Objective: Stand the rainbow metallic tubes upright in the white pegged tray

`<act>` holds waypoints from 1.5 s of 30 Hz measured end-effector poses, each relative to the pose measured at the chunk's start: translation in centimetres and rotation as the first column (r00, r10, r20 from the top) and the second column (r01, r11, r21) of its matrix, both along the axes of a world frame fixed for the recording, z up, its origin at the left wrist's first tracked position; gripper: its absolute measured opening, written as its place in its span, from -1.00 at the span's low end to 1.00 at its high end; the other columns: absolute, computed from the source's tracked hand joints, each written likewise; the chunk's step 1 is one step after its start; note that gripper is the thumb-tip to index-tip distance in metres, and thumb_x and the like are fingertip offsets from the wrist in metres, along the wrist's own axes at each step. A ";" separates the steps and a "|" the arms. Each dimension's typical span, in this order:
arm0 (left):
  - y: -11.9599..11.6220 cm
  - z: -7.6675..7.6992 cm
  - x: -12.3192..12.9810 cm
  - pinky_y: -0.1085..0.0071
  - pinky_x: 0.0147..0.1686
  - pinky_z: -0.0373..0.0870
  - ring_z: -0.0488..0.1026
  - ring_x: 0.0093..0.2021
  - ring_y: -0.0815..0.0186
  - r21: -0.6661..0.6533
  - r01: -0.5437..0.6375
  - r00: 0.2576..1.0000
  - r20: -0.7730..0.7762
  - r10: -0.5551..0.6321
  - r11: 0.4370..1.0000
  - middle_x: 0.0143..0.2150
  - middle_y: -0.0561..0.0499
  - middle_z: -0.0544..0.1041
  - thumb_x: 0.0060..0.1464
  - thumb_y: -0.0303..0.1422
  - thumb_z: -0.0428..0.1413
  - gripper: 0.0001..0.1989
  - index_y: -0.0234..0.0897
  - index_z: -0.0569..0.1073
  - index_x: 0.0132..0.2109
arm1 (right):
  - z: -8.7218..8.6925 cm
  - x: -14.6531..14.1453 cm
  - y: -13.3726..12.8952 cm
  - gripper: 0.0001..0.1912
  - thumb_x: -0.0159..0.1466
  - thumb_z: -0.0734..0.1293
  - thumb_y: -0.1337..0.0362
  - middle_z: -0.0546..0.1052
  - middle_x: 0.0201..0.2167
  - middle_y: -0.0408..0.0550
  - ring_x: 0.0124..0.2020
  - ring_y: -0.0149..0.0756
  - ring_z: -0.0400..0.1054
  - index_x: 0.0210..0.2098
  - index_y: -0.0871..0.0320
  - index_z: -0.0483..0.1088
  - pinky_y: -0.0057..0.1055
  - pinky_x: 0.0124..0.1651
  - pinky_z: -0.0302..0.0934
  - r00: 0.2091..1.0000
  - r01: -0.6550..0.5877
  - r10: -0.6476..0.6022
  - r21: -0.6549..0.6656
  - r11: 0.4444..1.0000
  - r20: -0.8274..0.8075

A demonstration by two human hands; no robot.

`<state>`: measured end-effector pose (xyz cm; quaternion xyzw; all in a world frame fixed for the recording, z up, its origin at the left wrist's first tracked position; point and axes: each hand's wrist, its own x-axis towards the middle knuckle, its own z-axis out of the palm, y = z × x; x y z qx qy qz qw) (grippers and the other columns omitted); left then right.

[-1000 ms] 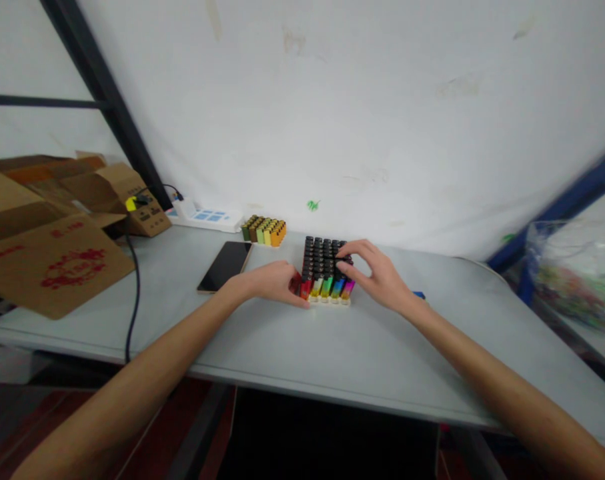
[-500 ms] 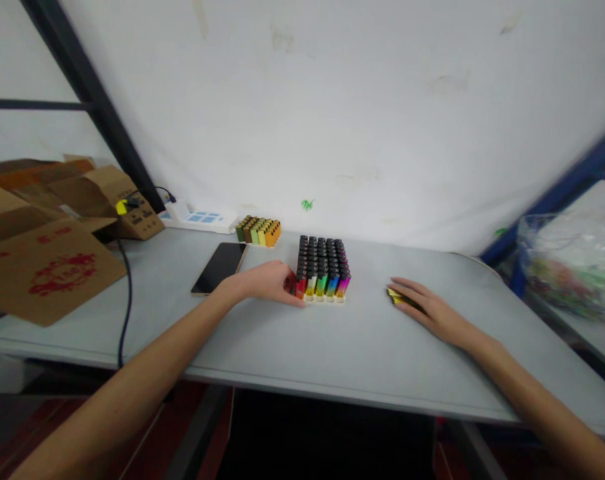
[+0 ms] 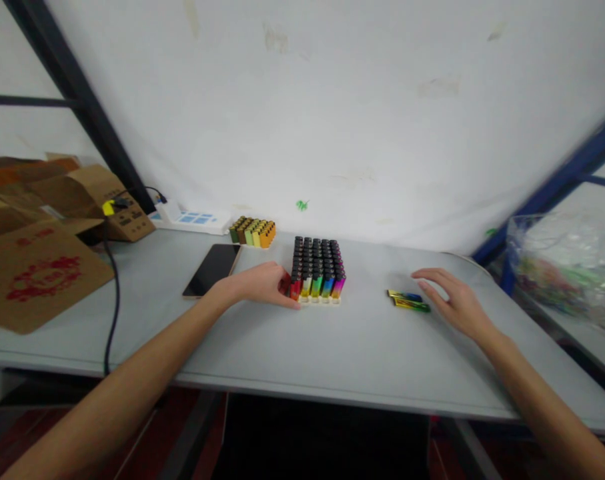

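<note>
A block of lighters [image 3: 316, 260] stands upright in rows on a pale tray [image 3: 320, 301], black tops up and front bodies in red, yellow, green, blue and purple. My left hand [image 3: 268, 284] grips its left side, with the thumb at the front corner and the fingertips partly hidden. Two shiny flat pieces lie side by side on the table to the right, one yellow and blue [image 3: 405, 295], the other yellow and green [image 3: 411, 305]. Just right of them hovers my right hand [image 3: 452, 301], fingers apart and holding nothing.
A phone [image 3: 212, 269] lies left of the tray. Behind it are a smaller lighter block [image 3: 253, 232] and a white power strip [image 3: 195, 221]. Cardboard boxes [image 3: 42, 267] and a black cable [image 3: 113, 300] occupy the left; a clear plastic bag [image 3: 557, 267] stands right.
My right hand has lifted off the two shiny pieces and drawn back to the right, uncovering them. My left hand stays on the lighter block. The whole view has shifted slightly.
</note>
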<state>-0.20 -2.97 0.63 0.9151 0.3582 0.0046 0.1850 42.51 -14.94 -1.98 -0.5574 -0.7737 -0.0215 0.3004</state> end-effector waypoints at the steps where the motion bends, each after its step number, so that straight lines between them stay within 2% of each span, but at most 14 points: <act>1: 0.1 -0.1 0.0 0.37 -0.50 0.16 0.41 -0.53 0.29 0.001 -0.002 1.000 0.001 0.002 1.000 -0.55 0.02 0.51 -0.11 0.21 0.18 -0.46 -0.24 0.45 -0.48 | 0.3 0.4 -0.4 -0.68 0.42 0.21 0.06 0.54 -0.01 0.11 0.00 -0.03 0.46 0.00 0.05 0.45 -0.02 0.13 0.35 1.000 0.016 -0.016 0.010 1.000 -0.006; 4: 0.1 -0.1 0.1 0.37 -0.51 0.16 0.40 -0.54 0.30 -0.005 -0.011 1.000 0.008 0.011 1.000 -0.55 0.02 0.52 -0.12 0.19 0.19 -0.47 -0.24 0.46 -0.48 | 0.4 1.3 -1.8 -0.65 0.35 0.31 0.02 0.50 0.03 0.11 -0.01 -0.03 0.46 0.04 0.02 0.44 -0.05 0.10 0.37 1.000 -0.003 0.003 -0.043 0.999 -0.005; 8: 0.1 0.0 0.1 0.38 -0.51 0.17 0.41 -0.53 0.30 -0.005 -0.028 1.000 -0.011 0.027 1.000 -0.54 0.01 0.53 -0.12 0.19 0.19 -0.46 -0.24 0.47 -0.48 | -1.3 0.9 -3.1 -0.68 0.35 0.30 0.03 0.47 0.04 0.09 0.07 -0.04 0.42 0.02 0.00 0.47 -0.08 0.17 0.34 0.995 -0.083 0.090 -0.169 0.982 0.033; 13: -0.1 0.3 0.2 0.39 -0.49 0.19 0.41 -0.52 0.30 0.024 -0.035 0.998 -0.050 0.037 0.999 -0.54 0.01 0.52 -0.12 0.22 0.17 -0.44 -0.25 0.47 -0.48 | -2.1 0.0 -3.3 -0.71 0.40 0.25 0.09 0.45 0.00 0.11 0.06 -0.07 0.42 -0.02 0.06 0.48 -0.09 0.17 0.32 0.998 -0.064 0.067 -0.136 0.989 0.015; 16: -0.2 0.4 0.2 0.40 -0.50 0.20 0.41 -0.52 0.31 0.025 -0.032 0.998 -0.045 0.033 0.999 -0.54 0.02 0.52 -0.11 0.20 0.18 -0.46 -0.24 0.47 -0.48 | -1.2 0.3 -3.5 -0.71 0.41 0.24 0.08 0.50 -0.04 0.08 0.00 -0.10 0.44 0.01 0.06 0.43 -0.12 0.11 0.33 0.998 -0.011 0.001 -0.145 0.989 -0.068; 18: -0.2 0.5 0.3 0.40 -0.50 0.20 0.41 -0.53 0.31 0.012 -0.038 0.998 -0.047 0.038 0.999 -0.54 0.03 0.52 -0.11 0.19 0.18 -0.47 -0.24 0.46 -0.49 | -0.1 0.7 -3.6 -0.70 0.41 0.24 0.07 0.54 -0.22 0.00 -0.22 -0.20 0.47 0.03 0.07 0.38 -0.23 -0.09 0.39 0.977 0.020 -0.057 -0.179 0.984 -0.204; 21: -0.2 0.6 0.3 0.40 -0.52 0.19 0.41 -0.53 0.31 0.001 -0.055 0.998 -0.040 0.055 0.999 -0.54 0.03 0.52 -0.13 0.18 0.19 -0.48 -0.23 0.47 -0.50 | 1.9 1.4 -3.7 -0.66 0.35 0.33 0.04 0.47 -0.44 -0.13 -0.47 -0.33 0.35 0.03 0.07 0.38 -0.39 -0.38 0.30 0.905 0.037 -0.096 -0.147 0.988 -0.415; 26: -0.1 0.5 0.3 0.39 -0.52 0.19 0.41 -0.53 0.30 0.014 -0.044 0.997 -0.057 0.045 0.999 -0.55 0.02 0.51 -0.12 0.21 0.18 -0.45 -0.23 0.44 -0.50 | 4.7 1.0 -2.3 -0.72 0.18 0.50 0.10 0.42 -0.48 -0.16 -0.48 -0.39 0.26 -0.19 0.10 0.50 -0.45 -0.43 0.19 0.795 0.086 -0.094 -0.041 0.995 -0.600; 30: 0.0 0.2 0.3 0.39 -0.50 0.20 0.42 -0.53 0.31 0.007 -0.040 0.997 -0.059 0.040 0.999 -0.54 0.03 0.52 -0.10 0.19 0.18 -0.47 -0.23 0.43 -0.49 | 5.5 -2.2 0.0 -0.76 0.24 0.46 0.09 0.49 -0.37 -0.09 -0.31 -0.31 0.39 -0.25 0.13 0.49 -0.39 -0.22 0.29 0.741 -0.096 -0.001 -0.107 0.990 -0.671; 33: 0.0 0.1 0.2 0.40 -0.49 0.19 0.42 -0.52 0.31 0.000 -0.032 0.999 -0.040 0.032 0.999 -0.55 0.03 0.52 -0.10 0.18 0.19 -0.48 -0.23 0.43 -0.49 | 5.9 -6.0 1.7 -0.73 0.33 0.36 0.03 0.54 -0.14 0.00 -0.18 -0.24 0.47 -0.15 0.09 0.42 -0.26 -0.09 0.36 0.632 -0.336 0.077 -0.184 0.924 -0.771; 35: 0.0 0.0 0.1 0.40 -0.49 0.19 0.42 -0.52 0.32 -0.004 -0.027 0.999 -0.034 0.027 1.000 -0.55 0.04 0.51 -0.10 0.18 0.19 -0.48 -0.23 0.43 -0.48 | 6.2 -8.5 2.7 -0.74 0.35 0.33 0.02 0.57 -0.22 -0.03 -0.27 -0.26 0.49 -0.17 0.08 0.34 -0.24 -0.15 0.38 0.573 -0.463 0.125 -0.194 0.865 -0.810; 38: 0.0 0.0 0.0 0.40 -0.49 0.17 0.40 -0.53 0.32 0.012 -0.024 0.999 -0.038 0.024 1.000 -0.56 0.04 0.49 -0.11 0.19 0.20 -0.46 -0.24 0.41 -0.50 | 6.4 -11.7 3.9 -0.74 0.36 0.33 0.04 0.51 -0.43 -0.13 -0.45 -0.35 0.42 -0.22 0.10 0.29 -0.36 -0.32 0.32 0.588 -0.564 0.211 -0.209 0.799 -0.781; 41: 0.1 0.0 -0.1 0.40 -0.49 0.17 0.41 -0.52 0.31 0.017 -0.016 0.999 -0.038 0.017 1.000 -0.55 0.03 0.49 -0.11 0.20 0.19 -0.45 -0.24 0.41 -0.50 | 5.8 -13.8 4.5 -0.73 0.38 0.30 0.01 0.38 -0.51 -0.24 -0.57 -0.45 0.25 -0.18 0.08 0.27 -0.45 -0.48 0.18 0.570 -0.607 0.249 -0.197 0.770 -0.783; 45: 0.0 0.0 -0.1 0.39 -0.48 0.17 0.42 -0.51 0.30 0.016 -0.004 1.000 -0.026 0.004 1.000 -0.54 0.02 0.51 -0.10 0.20 0.18 -0.45 -0.25 0.44 -0.48 | 3.8 -14.7 4.5 -0.71 0.39 0.26 -0.03 0.23 -0.52 -0.31 -0.62 -0.51 -0.01 -0.15 0.04 0.23 -0.53 -0.58 -0.10 0.524 -0.614 0.169 -0.233 0.755 -0.835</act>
